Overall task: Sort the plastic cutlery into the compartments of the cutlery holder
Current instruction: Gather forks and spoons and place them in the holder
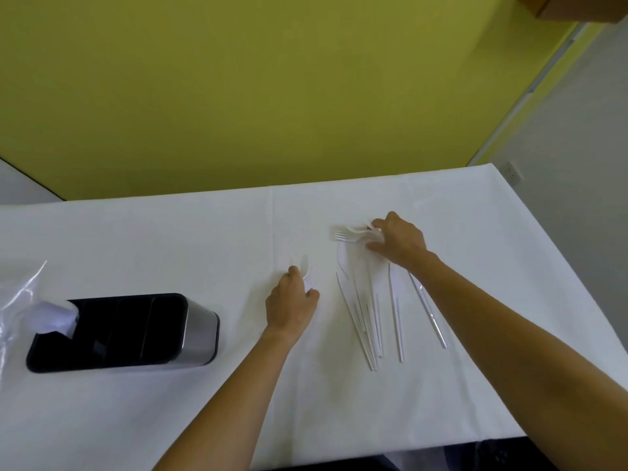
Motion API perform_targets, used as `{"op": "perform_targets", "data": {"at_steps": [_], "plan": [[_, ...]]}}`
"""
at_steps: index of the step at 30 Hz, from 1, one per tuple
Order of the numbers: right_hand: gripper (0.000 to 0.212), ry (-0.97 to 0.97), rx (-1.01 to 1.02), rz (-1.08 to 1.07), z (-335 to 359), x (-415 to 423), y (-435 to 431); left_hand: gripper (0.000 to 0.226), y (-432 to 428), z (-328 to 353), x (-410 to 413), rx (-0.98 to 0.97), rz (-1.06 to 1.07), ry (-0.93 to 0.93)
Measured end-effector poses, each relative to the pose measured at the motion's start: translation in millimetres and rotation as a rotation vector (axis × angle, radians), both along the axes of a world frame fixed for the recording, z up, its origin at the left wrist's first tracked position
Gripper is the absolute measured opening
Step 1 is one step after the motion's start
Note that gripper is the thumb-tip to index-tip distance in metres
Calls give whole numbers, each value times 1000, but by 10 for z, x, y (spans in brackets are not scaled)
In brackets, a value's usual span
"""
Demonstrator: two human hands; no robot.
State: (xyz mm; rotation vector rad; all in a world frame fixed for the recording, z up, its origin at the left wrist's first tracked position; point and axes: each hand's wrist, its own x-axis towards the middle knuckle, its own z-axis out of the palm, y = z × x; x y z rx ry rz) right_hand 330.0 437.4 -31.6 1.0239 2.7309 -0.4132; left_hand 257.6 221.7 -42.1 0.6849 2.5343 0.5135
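Note:
A black cutlery holder (pixel 112 331) with a steel end stands at the left of the table, its dark compartments showing nothing I can make out. My left hand (pixel 292 305) pinches a white plastic fork (pixel 306 271) near the table's middle. Further back, my right hand (pixel 397 241) grips a bunch of white forks (pixel 350 235), tines pointing left. Between the two hands lie several white plastic knives (pixel 365 317), handles toward me, hard to tell apart against the cloth.
A white cloth covers the table (pixel 170 419). A clear plastic bag (pixel 20 300) with a white piece on it lies against the holder's left end. A yellow wall stands behind the table's far edge.

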Motion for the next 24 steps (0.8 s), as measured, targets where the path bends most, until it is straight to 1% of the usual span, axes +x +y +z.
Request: {"op": "perform_targets", "data": {"at_steps": [3,6,8,10,13,14,15,17,18,19,21,24], "plan": [[38,-8,23,23,-58,23,-21,29,-50,27,-18,20,23,-2],[35,-63,16,84,-42,90,-53,20,-77,72,-43,59,62,-14],[31,-31,-11,61,-8,183,-111,23,-68,108,-85,82,100,-18],[24,49,-126,-39,-5,303,-188,28,-31,138,-128,105,116,2],[21,279,-471,-243,-10,476,-369,29,49,213,-149,212,160,-2],[21,364,-577,-307,7,532,-444,34,81,247,-142,275,182,-55],[20,430,-659,-355,21,570,-520,38,104,282,-147,351,232,-161],[19,529,-784,-439,63,670,-677,42,166,362,-143,503,340,-455],[18,565,-833,-461,72,714,-751,41,187,393,-144,559,366,-581],[18,591,-872,-471,64,748,-819,40,200,416,-141,602,359,-669],[21,624,-946,-493,62,809,-934,42,229,446,-108,618,279,-738],[25,632,-971,-510,87,834,-1069,41,231,467,-40,532,153,-727]]}}
